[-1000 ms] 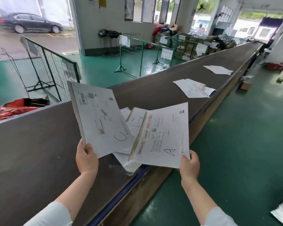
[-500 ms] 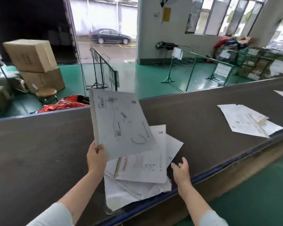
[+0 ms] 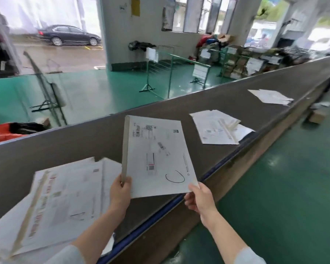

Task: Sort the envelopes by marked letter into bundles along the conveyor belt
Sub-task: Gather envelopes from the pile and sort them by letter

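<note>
I hold up a white envelope marked C above the dark conveyor belt. My left hand pinches its lower left corner. My right hand pinches its lower right corner. A bundle of envelopes with a letter A on top lies on the belt at the near left, blurred. A second bundle lies farther along the belt to the right. A third bundle lies beyond it.
The belt's near edge has a blue rim and a wooden side. Green floor lies to my right, with a small cardboard box by the belt. Green metal racks and stacked parcels stand across the belt.
The envelope marked A left my right hand and now lies on the near bundle. My right hand has taken the C envelope's lower right corner. The view has swung back right along the belt.
</note>
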### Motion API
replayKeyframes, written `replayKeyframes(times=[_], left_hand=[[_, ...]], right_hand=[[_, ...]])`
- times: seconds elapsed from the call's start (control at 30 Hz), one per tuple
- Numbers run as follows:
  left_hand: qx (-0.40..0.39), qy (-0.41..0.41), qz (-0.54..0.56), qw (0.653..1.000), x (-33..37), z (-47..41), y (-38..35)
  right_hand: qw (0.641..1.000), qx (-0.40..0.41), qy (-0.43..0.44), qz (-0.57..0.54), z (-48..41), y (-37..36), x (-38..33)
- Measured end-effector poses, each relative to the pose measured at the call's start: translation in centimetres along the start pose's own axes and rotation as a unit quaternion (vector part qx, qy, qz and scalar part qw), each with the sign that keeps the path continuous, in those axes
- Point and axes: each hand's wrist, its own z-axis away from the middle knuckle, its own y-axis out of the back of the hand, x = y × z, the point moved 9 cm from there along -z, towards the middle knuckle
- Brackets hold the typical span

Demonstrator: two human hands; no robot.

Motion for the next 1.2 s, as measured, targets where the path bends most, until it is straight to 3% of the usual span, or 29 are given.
replayKeyframes(times=[0.4,0.67,0.97,1.03,1.2], left_hand=[[-0.155,-0.013,0.011,0.988,3.5,-8.1,-30.4],[-0.171,0.001,0.006,0.985,7.2,-15.4,-46.5],[-0.219,0.08,-0.017,0.972,7.6,-23.9,-59.5],[-0.211,0.115,-0.017,0.971,7.2,-25.6,-62.0],[-0.095,0.181,-0.043,0.978,4.6,-29.7,-66.3]], right_hand=[[0.986,0.163,0.012,-0.024,-13.9,21.3,-3.8],[0.98,0.199,0.014,-0.016,-26.5,31.6,-10.4],[0.986,0.166,0.0,-0.026,-41.8,38.2,-13.3],[0.987,0.159,-0.011,-0.014,-45.8,39.9,-13.7],[0.991,0.106,-0.076,0.042,-56.4,44.7,-14.7]])
